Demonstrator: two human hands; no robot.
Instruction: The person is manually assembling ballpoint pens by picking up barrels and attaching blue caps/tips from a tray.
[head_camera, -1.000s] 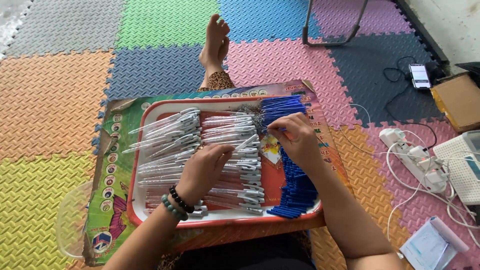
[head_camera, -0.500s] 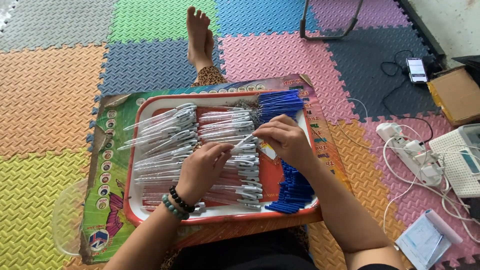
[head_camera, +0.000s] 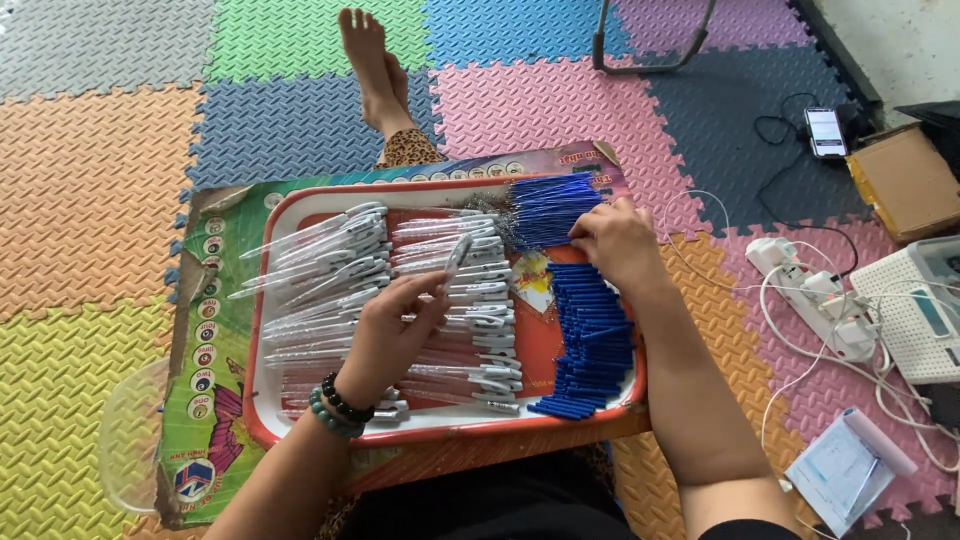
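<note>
A red and white tray (head_camera: 400, 428) rests on a colourful board across my lap. It is filled with rows of clear pen barrels (head_camera: 320, 255), a bundle of blue refills (head_camera: 550, 205) at the top and a stack of blue pen caps (head_camera: 590, 335) on the right. My left hand (head_camera: 390, 330), with bead bracelets on the wrist, holds one clear pen barrel (head_camera: 455, 258) up over the tray. My right hand (head_camera: 620, 245) reaches into the blue refills, its fingertips pinched on them.
A foam puzzle mat in many colours covers the floor. A bare foot (head_camera: 370, 60) stretches out beyond the tray. On the right lie a power strip (head_camera: 810, 290) with white cables, a phone (head_camera: 826, 130), a cardboard box (head_camera: 905, 180) and a paper pad (head_camera: 840, 470).
My right hand has moved from the middle of the tray up to the blue refill bundle. My left hand has lifted a clear pen barrel off the rows.
</note>
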